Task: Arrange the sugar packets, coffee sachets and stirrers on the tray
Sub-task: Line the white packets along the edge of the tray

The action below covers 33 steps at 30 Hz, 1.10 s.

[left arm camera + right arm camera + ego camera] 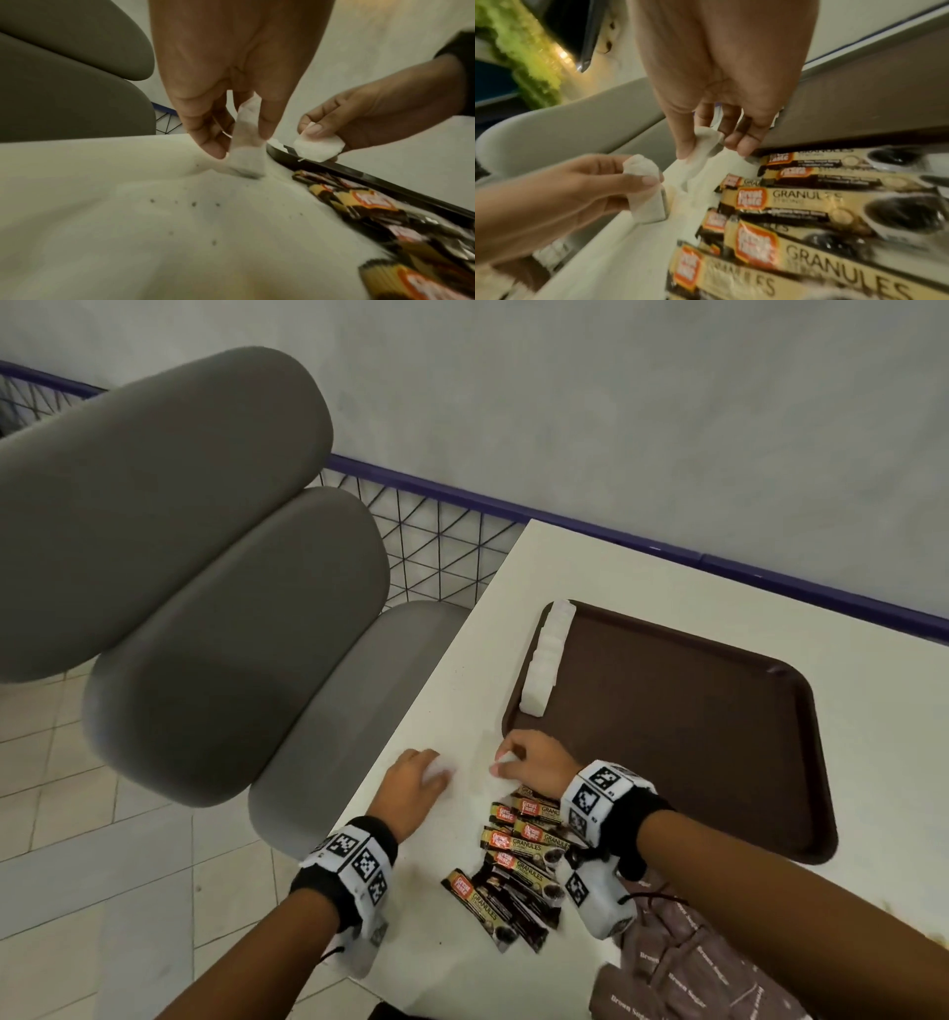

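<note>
A brown tray [719,737] lies on the white table [452,963], with a row of white sugar packets [544,654] along its left rim. My left hand [416,780] pinches a white sugar packet [246,146] just above the table, left of the tray's near corner. Beside it my right hand [529,755] pinches another white sugar packet [318,147] over the tray's edge [359,172]. Several black-and-gold coffee sachets [518,865] lie fanned out under my right wrist. No stirrers show.
A grey padded chair [205,588] stands close against the table's left side. Brown sugar sachets [683,968] are piled at the near right. A wire railing with a purple bar [436,541] and a grey wall lie behind.
</note>
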{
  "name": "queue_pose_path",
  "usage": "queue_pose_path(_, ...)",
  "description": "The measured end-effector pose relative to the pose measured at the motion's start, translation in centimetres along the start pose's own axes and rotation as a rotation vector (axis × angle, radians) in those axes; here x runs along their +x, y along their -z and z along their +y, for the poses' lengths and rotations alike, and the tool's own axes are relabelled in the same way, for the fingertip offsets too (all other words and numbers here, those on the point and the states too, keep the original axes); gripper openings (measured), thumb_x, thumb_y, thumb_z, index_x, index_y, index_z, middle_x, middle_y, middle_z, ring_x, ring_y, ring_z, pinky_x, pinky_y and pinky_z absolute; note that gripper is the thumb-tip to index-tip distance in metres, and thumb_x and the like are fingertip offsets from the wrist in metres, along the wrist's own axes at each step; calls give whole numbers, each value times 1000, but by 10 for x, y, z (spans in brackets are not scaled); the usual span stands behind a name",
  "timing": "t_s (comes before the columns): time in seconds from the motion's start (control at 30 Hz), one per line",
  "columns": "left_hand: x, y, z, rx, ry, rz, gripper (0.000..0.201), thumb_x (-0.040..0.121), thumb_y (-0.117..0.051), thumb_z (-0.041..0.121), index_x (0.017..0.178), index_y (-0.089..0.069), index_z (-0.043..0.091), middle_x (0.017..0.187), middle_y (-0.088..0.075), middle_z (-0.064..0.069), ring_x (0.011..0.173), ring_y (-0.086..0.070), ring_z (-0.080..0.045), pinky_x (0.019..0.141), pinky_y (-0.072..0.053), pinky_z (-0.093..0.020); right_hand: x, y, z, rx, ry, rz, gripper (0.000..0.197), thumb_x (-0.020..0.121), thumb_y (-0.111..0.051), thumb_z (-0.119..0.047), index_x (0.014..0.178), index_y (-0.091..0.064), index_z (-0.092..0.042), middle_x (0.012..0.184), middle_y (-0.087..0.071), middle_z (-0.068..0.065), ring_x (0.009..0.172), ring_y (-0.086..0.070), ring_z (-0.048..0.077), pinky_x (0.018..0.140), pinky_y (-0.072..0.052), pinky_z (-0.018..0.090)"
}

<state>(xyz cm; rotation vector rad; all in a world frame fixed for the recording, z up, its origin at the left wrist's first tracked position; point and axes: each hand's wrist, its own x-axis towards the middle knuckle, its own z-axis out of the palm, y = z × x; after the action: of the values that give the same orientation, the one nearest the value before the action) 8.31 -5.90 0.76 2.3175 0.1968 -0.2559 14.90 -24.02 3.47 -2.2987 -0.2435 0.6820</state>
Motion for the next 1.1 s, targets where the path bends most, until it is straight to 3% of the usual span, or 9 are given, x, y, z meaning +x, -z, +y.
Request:
queue_pose_path(0.13,4,13,12,-221,15,70,13,96,-44,14,103,-53,8,100,-60,-10,89,-55,-25,65,-40,-21,2,12,-2,464,-63,67,9,86,-62,-10,85,-54,-14,84,-52,-1,66,-49,11,49,-45,17)
queue_pose_path(0.23,13,16,26,-314,17,53,17,94,-42,9,106,-51,17,105,-58,-8,96,-55,-26,67,-42,-20,2,19,-6,623,-85,129,6,87,-60,-7,93,-60,-9,95,-56,4,80,-56,17,53,-52,18)
queue_pose_path(0.3,21,15,35,-344,16,24,21,93,-44,8,111,-53,16,108,-58,-8,99,-54,-24,70,-42,-22,3,21,-8,700,-100,164,4,85,-62,-6,86,-62,-9,92,-59,5,85,-58,19,59,-54,21)
queue_pose_path(0.4,30,10,47,-373,13,-7,30,92,-49,8,122,-50,11,115,-57,-10,103,-56,-25,73,-46,-25,9,20,-6,647,-91,270,7,80,-67,-8,78,-64,-13,87,-62,2,93,-56,21,79,-49,26)
queue_pose_path(0.53,36,6,54,-453,10,7,35,92,-53,8,120,-39,23,108,-61,-13,91,-59,-25,59,-47,-18,11,24,0,470,-83,409,21,76,-72,-21,61,-63,-33,86,-59,-10,110,-50,28,98,-43,45)
queue_pose_path(0.7,39,6,51,-423,-28,90,33,91,-53,7,105,-32,27,92,-62,-15,72,-56,-18,58,-45,-20,7,43,13,363,-107,560,21,77,-71,-22,63,-58,-31,80,-65,-4,86,-61,17,89,-49,38)
queue_pose_path(0.83,45,5,42,-354,-69,62,30,91,-44,0,80,-49,27,94,-66,-10,82,-57,-22,62,-43,-26,9,54,24,444,-139,578,20,79,-68,-11,70,-55,-23,80,-59,2,79,-54,16,75,-43,27)
queue_pose_path(0.97,49,3,40,-285,-90,7,41,91,-41,-5,76,-61,29,103,-64,0,94,-56,-21,72,-43,-26,16,54,30,507,-149,615,28,82,-63,-4,71,-45,-23,81,-53,6,73,-51,18,76,-48,39)
queue_pose_path(1.1,50,3,37,-306,-80,15,42,92,-39,-5,81,-62,28,107,-62,-1,93,-54,-20,60,-42,-16,26,50,34,476,-123,601,30,83,-58,0,68,-46,-23,74,-54,2,73,-53,19,77,-52,45)
